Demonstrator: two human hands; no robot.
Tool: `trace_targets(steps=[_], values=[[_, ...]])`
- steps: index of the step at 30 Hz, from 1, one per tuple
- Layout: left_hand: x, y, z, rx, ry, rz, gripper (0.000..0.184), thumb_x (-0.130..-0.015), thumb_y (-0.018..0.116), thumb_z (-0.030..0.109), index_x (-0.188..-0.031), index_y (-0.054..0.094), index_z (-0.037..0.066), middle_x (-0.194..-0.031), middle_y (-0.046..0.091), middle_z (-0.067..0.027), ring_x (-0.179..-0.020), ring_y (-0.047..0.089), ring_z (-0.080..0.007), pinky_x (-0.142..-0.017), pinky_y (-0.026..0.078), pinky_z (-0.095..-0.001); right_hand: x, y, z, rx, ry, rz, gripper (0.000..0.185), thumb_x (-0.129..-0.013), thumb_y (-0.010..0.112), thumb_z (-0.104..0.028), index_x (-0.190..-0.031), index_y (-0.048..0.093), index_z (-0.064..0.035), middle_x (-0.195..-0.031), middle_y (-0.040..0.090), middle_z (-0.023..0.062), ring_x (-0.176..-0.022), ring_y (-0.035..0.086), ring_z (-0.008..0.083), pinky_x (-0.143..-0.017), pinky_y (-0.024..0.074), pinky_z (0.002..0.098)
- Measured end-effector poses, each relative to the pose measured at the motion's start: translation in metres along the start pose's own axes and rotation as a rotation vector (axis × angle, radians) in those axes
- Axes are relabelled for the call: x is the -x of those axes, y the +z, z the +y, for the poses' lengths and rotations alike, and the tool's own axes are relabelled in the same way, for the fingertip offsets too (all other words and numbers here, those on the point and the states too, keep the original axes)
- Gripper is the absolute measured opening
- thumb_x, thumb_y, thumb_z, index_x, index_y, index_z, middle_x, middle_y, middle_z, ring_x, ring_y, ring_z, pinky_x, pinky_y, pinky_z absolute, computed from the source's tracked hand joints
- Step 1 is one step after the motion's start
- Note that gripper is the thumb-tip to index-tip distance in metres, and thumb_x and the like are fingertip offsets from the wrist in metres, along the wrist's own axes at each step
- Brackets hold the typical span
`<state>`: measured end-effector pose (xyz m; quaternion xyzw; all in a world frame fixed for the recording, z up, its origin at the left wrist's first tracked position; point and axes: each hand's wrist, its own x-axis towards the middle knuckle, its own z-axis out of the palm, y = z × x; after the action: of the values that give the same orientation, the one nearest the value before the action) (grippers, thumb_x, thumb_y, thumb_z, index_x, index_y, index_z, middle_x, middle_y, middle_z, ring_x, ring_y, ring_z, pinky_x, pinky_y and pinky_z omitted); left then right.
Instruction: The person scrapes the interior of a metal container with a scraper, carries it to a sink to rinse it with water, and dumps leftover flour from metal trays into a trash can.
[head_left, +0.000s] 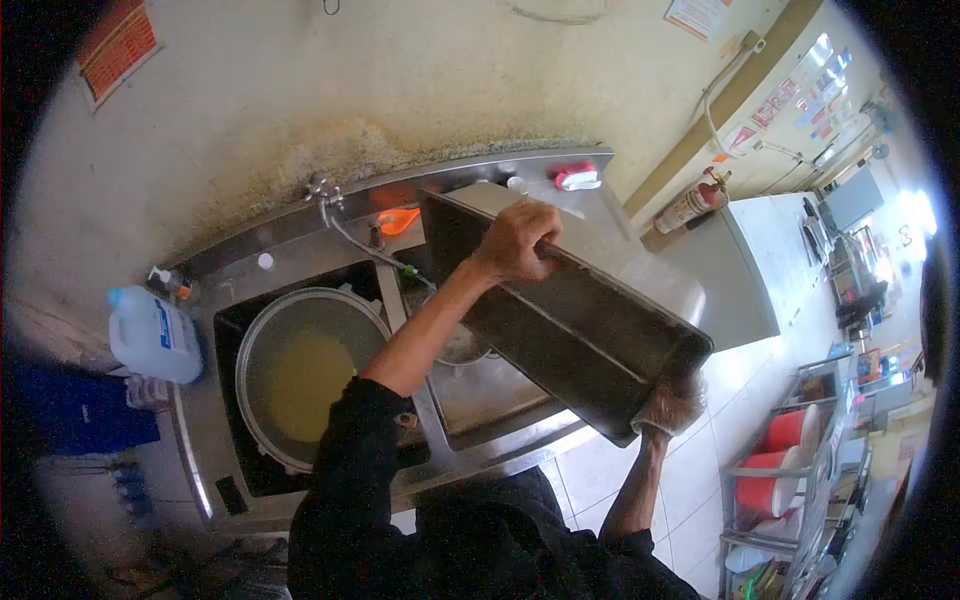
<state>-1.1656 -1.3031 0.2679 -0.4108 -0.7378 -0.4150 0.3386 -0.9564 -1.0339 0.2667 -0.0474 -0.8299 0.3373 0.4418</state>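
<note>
A deep, dark rectangular metal pan [575, 315] hangs tilted over the right side of the sink, its hollow side facing me. My left hand [520, 242] is closed around its upper long rim, near the far end. My right hand [672, 402], slightly blurred, grips the near right corner, with its fingers partly hidden. Behind the pan, a metal pot [462, 347] shows in part in the second basin. A large round pot [312, 375] with cloudy yellowish liquid fills the left basin.
A tap [322, 190] with a hose stands at the back, beside an orange scoop-like item [398, 220]. A plastic jug [155, 335] is at the left. A fire extinguisher [690, 207] hangs right of the sink. Red-and-white containers [770, 495] sit on a rack [735, 520].
</note>
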Motion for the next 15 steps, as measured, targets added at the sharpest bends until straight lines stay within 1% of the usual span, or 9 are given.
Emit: trace_targets(steps=[1, 3, 4, 6, 8, 9, 11, 13, 15], values=[[0.002, -0.005, -0.004, -0.002, 0.001, 0.004, 0.041, -0.069, 0.072, 0.04, -0.076, 0.046, 0.01, -0.071, 0.049, -0.0067, -0.068, 0.054, -0.0265, -0.061, 0.041, -0.0361, -0.002, 0.003, 0.001, 0.014, 0.028, 0.004, 0.019, -0.072, 0.071, -0.01, -0.089, 0.064, -0.0033, -0.08, 0.065, 0.0081, -0.076, 0.06, 0.0212, -0.069, 0.0468, 0.0337], [0.011, -0.019, -0.011, 0.028, -0.002, 0.058, 0.051, -0.07, 0.071, 0.05, -0.092, 0.05, 0.009, -0.085, 0.053, -0.0086, -0.079, 0.055, -0.026, -0.073, 0.04, -0.0362, 0.011, 0.014, 0.015, -0.073, 0.072, 0.026, 0.019, -0.072, 0.071, -0.01, -0.088, 0.064, -0.0033, -0.079, 0.064, 0.0077, -0.074, 0.059, 0.0211, -0.069, 0.0464, 0.0337], [0.029, -0.027, -0.03, 0.008, -0.022, 0.026, 0.057, -0.076, 0.068, 0.05, -0.107, 0.049, 0.006, -0.097, 0.053, -0.0104, -0.087, 0.055, -0.0267, -0.081, 0.04, -0.0385, 0.017, 0.017, 0.019, -0.158, 0.124, 0.048, 0.018, -0.072, 0.07, -0.01, -0.087, 0.064, -0.0032, -0.078, 0.064, 0.0072, -0.073, 0.058, 0.0209, -0.068, 0.046, 0.0337], [0.088, -0.026, -0.078, 0.079, -0.314, 0.094, 0.054, -0.081, 0.065, 0.044, -0.112, 0.049, 0.003, -0.105, 0.054, -0.0131, -0.097, 0.055, -0.0295, -0.088, 0.04, -0.0405, 0.02, 0.022, 0.016, -0.067, 0.096, 0.005, 0.019, -0.074, 0.069, -0.013, -0.09, 0.065, -0.0021, -0.078, 0.065, 0.0079, -0.074, 0.06, 0.0191, -0.067, 0.0473, 0.0326], [0.147, -0.032, -0.112, -0.017, -0.647, 0.018, 0.046, -0.086, 0.059, 0.035, -0.116, 0.048, 0.002, -0.114, 0.053, -0.0161, -0.109, 0.051, -0.0322, -0.092, 0.039, -0.0428, 0.024, 0.027, 0.019, 0.036, 0.031, -0.032, 0.02, -0.078, 0.068, -0.016, -0.091, 0.065, -0.0012, -0.078, 0.066, 0.0095, -0.073, 0.062, 0.0171, -0.066, 0.0483, 0.0317], [0.181, -0.035, -0.13, -0.126, -0.675, -0.045, 0.041, -0.087, 0.058, 0.029, -0.117, 0.048, 0.002, -0.117, 0.053, -0.0169, -0.111, 0.05, -0.0325, -0.095, 0.037, -0.0439, 0.027, 0.031, 0.023, 0.036, 0.032, -0.032, 0.02, -0.078, 0.068, -0.016, -0.091, 0.065, -0.0012, -0.078, 0.066, 0.0095, -0.073, 0.062, 0.0171, -0.066, 0.0483, 0.0317], [0.229, -0.042, -0.15, -0.241, -0.7, -0.103, 0.038, -0.087, 0.056, 0.023, -0.117, 0.048, 0.003, -0.119, 0.052, -0.0176, -0.114, 0.049, -0.0329, -0.097, 0.035, -0.0451, 0.032, 0.041, 0.029, -0.014, 0.115, 0.056, 0.012, -0.071, 0.068, -0.011, -0.078, 0.061, -0.0044, -0.074, 0.059, 0.0027, -0.065, 0.05, 0.0148, -0.06, 0.0416, 0.0302], [0.26, -0.048, -0.155, -0.79, -0.591, -0.655, 0.035, -0.085, 0.055, 0.014, -0.118, 0.05, 0.004, -0.118, 0.053, -0.0165, -0.116, 0.047, -0.0314, -0.103, 0.028, -0.0476, 0.034, 0.042, 0.031, -0.016, 0.128, 0.018, 0.011, -0.071, 0.068, -0.011, -0.078, 0.061, -0.0045, -0.073, 0.059, 0.002, -0.065, 0.05, 0.0143, -0.06, 0.0413, 0.0298], [0.271, -0.046, -0.165, -0.837, -0.632, -0.736, 0.033, -0.084, 0.055, 0.012, -0.116, 0.051, 0.006, -0.116, 0.054, -0.0151, -0.116, 0.046, -0.0307, -0.105, 0.025, -0.048, 0.034, 0.043, 0.032, -0.015, 0.128, -0.022, 0.011, -0.072, 0.067, -0.011, -0.078, 0.061, -0.0046, -0.072, 0.058, 0.0013, -0.065, 0.049, 0.0138, -0.06, 0.0411, 0.0294]])
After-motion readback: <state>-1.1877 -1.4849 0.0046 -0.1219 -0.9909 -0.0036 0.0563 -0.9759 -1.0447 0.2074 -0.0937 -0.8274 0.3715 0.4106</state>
